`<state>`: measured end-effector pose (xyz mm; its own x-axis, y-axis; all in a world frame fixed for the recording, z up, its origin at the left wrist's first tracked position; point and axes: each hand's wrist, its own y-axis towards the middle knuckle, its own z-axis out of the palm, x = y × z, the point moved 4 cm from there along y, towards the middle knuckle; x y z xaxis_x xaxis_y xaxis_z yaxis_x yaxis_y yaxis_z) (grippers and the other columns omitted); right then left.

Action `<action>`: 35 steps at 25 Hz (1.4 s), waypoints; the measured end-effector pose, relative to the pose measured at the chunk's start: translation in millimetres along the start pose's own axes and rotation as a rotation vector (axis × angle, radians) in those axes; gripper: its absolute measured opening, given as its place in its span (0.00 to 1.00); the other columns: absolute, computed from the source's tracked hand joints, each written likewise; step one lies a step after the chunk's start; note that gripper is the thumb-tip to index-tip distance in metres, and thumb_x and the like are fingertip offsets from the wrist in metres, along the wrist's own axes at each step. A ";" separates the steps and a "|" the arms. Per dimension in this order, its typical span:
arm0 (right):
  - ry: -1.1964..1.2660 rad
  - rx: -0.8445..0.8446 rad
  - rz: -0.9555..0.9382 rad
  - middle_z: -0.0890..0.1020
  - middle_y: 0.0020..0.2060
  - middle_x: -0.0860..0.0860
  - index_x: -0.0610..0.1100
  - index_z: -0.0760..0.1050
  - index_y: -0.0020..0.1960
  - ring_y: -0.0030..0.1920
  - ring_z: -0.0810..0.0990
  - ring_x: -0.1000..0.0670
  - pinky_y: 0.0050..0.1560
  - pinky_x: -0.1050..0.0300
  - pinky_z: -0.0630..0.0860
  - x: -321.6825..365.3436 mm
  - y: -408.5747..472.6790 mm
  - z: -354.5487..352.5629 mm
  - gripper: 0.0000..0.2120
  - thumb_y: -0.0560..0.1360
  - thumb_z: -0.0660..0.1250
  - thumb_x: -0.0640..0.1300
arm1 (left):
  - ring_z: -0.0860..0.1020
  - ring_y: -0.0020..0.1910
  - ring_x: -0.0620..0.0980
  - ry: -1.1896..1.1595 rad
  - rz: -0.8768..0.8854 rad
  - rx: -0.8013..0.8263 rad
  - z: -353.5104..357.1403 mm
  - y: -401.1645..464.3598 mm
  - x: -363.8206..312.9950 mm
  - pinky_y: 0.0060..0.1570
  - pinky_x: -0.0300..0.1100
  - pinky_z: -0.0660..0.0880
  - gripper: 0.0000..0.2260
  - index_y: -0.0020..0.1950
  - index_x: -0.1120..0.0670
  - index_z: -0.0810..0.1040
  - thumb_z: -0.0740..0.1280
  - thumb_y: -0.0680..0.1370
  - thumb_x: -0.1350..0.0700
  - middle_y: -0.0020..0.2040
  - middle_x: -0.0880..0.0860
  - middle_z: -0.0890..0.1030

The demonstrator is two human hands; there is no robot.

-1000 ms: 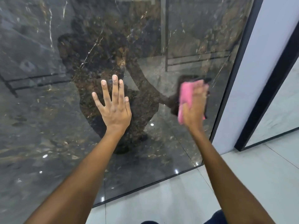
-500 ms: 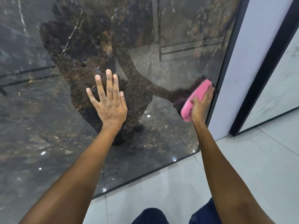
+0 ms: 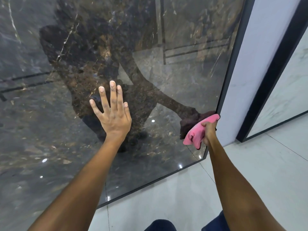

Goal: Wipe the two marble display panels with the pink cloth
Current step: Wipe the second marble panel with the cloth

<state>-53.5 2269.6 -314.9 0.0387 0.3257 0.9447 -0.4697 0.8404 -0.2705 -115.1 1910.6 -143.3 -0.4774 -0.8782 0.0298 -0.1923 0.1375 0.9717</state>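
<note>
A: Where's the pink cloth (image 3: pixel 198 130) rel. to the fingers?

B: In the right hand (image 3: pixel 209 130). Fingers curled round it, bunched; most of the cloth sticks out to the thumb side and slightly below, top end pokes up past the knuckles. It's pressed on the dark marble panel (image 3: pixel 50 130), right at the panel's right edge, touching or almost touching the black frame strip (image 3: pixel 233 52).

A: Long axis?

B: Diagonal, low-left to high-right, roughly along the frame line. So no room left to the right of the fingers; I'd say the next stroke has to go down along the edge or back leftwards.

A: Left hand (image 3: pixel 115 117)?

B: Flat on the same panel, fingers straight and spread, thumb out, holding nothing. Looks like a brace. Well apart from the cloth, to its left and a bit higher.

A: Which hand's nearer the 2nd panel?

B: Right, clearly. The light marble panel (image 3: pixel 286 89) lies further right of the cloth fingers, beyond a white wall strip (image 3: pixel 260 64) and another black frame. Not touched now.

A: Unwiped bit?

B: Can't tell from the sheen. Lower right corner sits just below the fingers, my guess for next.
</note>
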 end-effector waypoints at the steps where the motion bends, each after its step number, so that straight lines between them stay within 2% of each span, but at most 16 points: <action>1: 0.016 -0.026 0.009 0.68 0.72 0.43 0.46 0.61 0.76 0.69 0.71 0.40 0.67 0.40 0.70 14.5 -23.7 12.1 0.50 0.56 0.68 0.58 | 0.41 0.79 0.55 0.007 0.001 -0.003 0.9 -1.5 0.4 0.74 0.60 0.42 0.26 0.80 0.54 0.44 0.48 0.84 0.52 0.80 0.49 0.39; 4: -0.300 -0.173 -0.441 0.52 0.79 0.48 0.50 0.46 0.79 0.78 0.49 0.47 0.73 0.44 0.50 79.6 -125.0 60.7 0.37 0.76 0.60 0.38 | 0.40 0.79 0.55 0.011 0.005 0.012 2.1 -2.9 -2.3 0.73 0.61 0.44 0.26 0.80 0.54 0.43 0.50 0.84 0.53 0.80 0.49 0.38; 6: -0.593 -0.020 -0.886 0.43 0.79 0.52 0.51 0.40 0.79 0.76 0.35 0.48 0.71 0.40 0.38 70.9 -192.4 98.3 0.40 0.72 0.55 0.36 | 0.40 0.79 0.54 0.001 0.000 0.031 0.0 1.2 -4.4 0.74 0.61 0.43 0.26 0.80 0.53 0.43 0.49 0.84 0.52 0.80 0.48 0.38; 8: -0.844 0.204 -1.247 0.46 0.79 0.52 0.51 0.43 0.80 0.77 0.34 0.46 0.71 0.34 0.44 31.1 -207.8 102.2 0.44 0.69 0.58 0.36 | 0.39 0.79 0.50 -0.068 0.019 0.062 -7.5 2.8 -4.4 0.74 0.57 0.41 0.24 0.80 0.52 0.47 0.49 0.85 0.52 0.80 0.47 0.41; 10: -0.781 0.195 -1.262 0.49 0.79 0.49 0.50 0.49 0.79 0.77 0.37 0.49 0.71 0.35 0.53 49.6 -171.6 78.1 0.44 0.69 0.63 0.32 | 0.41 0.79 0.47 -0.184 -0.007 0.089 -18.1 -6.6 8.2 0.75 0.53 0.38 0.22 0.79 0.52 0.57 0.52 0.84 0.52 0.80 0.49 0.50; 12: -0.509 -0.015 -0.966 0.46 0.79 0.42 0.52 0.53 0.78 0.78 0.45 0.47 0.74 0.45 0.59 89.3 -131.7 46.0 0.41 0.71 0.63 0.28 | 0.43 0.79 0.47 -0.215 -0.177 0.087 -29.3 -24.4 35.6 0.74 0.51 0.37 0.22 0.77 0.54 0.60 0.53 0.83 0.52 0.78 0.55 0.57; 15: -0.532 -0.094 -0.799 0.44 0.77 0.35 0.43 0.50 0.79 0.78 0.43 0.40 0.77 0.51 0.41 81.4 -129.5 43.2 0.39 0.73 0.63 0.29 | 0.39 0.79 0.47 -0.097 -0.242 0.094 -31.8 -47.5 65.0 0.74 0.53 0.36 0.24 0.79 0.57 0.53 0.50 0.84 0.51 0.80 0.55 0.49; 17: -0.813 0.060 -1.042 0.47 0.76 0.31 0.40 0.53 0.78 0.76 0.42 0.37 0.76 0.42 0.37 30.9 -176.0 77.0 0.39 0.71 0.64 0.32 | 0.39 0.79 0.49 -0.025 -0.158 0.082 -25.8 -52.6 65.9 0.75 0.54 0.38 0.24 0.80 0.54 0.49 0.47 0.85 0.50 0.81 0.48 0.43; 19: -1.043 0.384 -1.522 0.58 0.74 0.33 0.40 0.61 0.76 0.75 0.52 0.33 0.73 0.31 0.53 -23.7 -227.7 107.8 0.38 0.66 0.62 0.28 | 0.41 0.79 0.50 -0.038 -0.124 0.032 -22.3 -55.4 64.5 0.75 0.55 0.40 0.25 0.81 0.52 0.46 0.47 0.85 0.50 0.80 0.45 0.43; 21: -1.191 0.481 -1.981 0.61 0.75 0.43 0.46 0.60 0.76 0.77 0.53 0.38 0.73 0.38 0.56 -33.5 -233.1 109.4 0.39 0.67 0.62 0.30 | 0.42 0.79 0.50 -0.051 -0.115 -0.009 -21.2 -60.0 64.9 0.75 0.56 0.42 0.24 0.81 0.51 0.46 0.47 0.85 0.50 0.80 0.45 0.44; 22: -1.176 0.385 -2.033 0.61 0.74 0.45 0.49 0.59 0.76 0.77 0.52 0.41 0.73 0.40 0.53 -13.2 -219.2 106.3 0.39 0.67 0.65 0.35 | 0.42 0.79 0.50 -0.059 -0.114 -0.019 -20.5 -60.7 65.5 0.75 0.56 0.42 0.24 0.81 0.51 0.46 0.46 0.85 0.50 0.80 0.45 0.44; 25: -0.864 -0.040 -1.477 0.55 0.76 0.42 0.53 0.53 0.77 0.76 0.50 0.36 0.71 0.35 0.52 82.6 -184.4 92.0 0.40 0.68 0.64 0.44 | 0.42 0.79 0.51 -0.064 -0.116 -0.033 -17.8 -63.4 64.7 0.75 0.56 0.42 0.24 0.81 0.51 0.46 0.46 0.85 0.50 0.80 0.46 0.44; 27: -0.708 -0.070 -1.250 0.49 0.78 0.43 0.53 0.49 0.78 0.76 0.44 0.34 0.70 0.30 0.51 102.2 -195.9 101.1 0.40 0.68 0.59 0.43 | 0.43 0.79 0.51 -0.048 -0.109 -0.036 -15.5 -66.5 63.3 0.75 0.57 0.43 0.24 0.81 0.51 0.46 0.46 0.85 0.51 0.80 0.46 0.44; 31: -1.217 0.294 -1.970 0.47 0.78 0.51 0.57 0.47 0.78 0.77 0.39 0.38 0.70 0.30 0.46 -22.9 -232.8 122.9 0.47 0.66 0.67 0.40 | 0.43 0.79 0.51 -0.065 -0.102 -0.023 -15.2 -67.5 64.7 0.75 0.56 0.42 0.24 0.81 0.50 0.46 0.45 0.85 0.50 0.80 0.45 0.45; 33: -1.504 0.447 -2.228 0.55 0.77 0.56 0.55 0.50 0.78 0.78 0.50 0.42 0.70 0.33 0.51 -70.9 -215.7 103.3 0.49 0.63 0.68 0.35 | 0.43 0.79 0.51 -0.058 -0.084 -0.016 -14.5 -68.8 66.1 0.75 0.57 0.42 0.24 0.81 0.51 0.46 0.45 0.85 0.50 0.80 0.45 0.45; 35: -1.524 0.468 -2.390 0.63 0.75 0.59 0.54 0.53 0.76 0.75 0.60 0.48 0.69 0.39 0.56 -57.4 -203.8 94.3 0.47 0.63 0.70 0.36 | 0.43 0.79 0.51 -0.058 -0.086 -0.008 -13.4 -69.4 67.0 0.75 0.57 0.42 0.24 0.81 0.51 0.46 0.44 0.85 0.50 0.80 0.46 0.45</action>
<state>-43.2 2038.7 -296.5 0.2585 -0.5713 -0.7790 -0.6075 -0.7231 0.3287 -122.3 1836.1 -205.6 -0.5085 -0.8584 -0.0676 -0.2282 0.0587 0.9719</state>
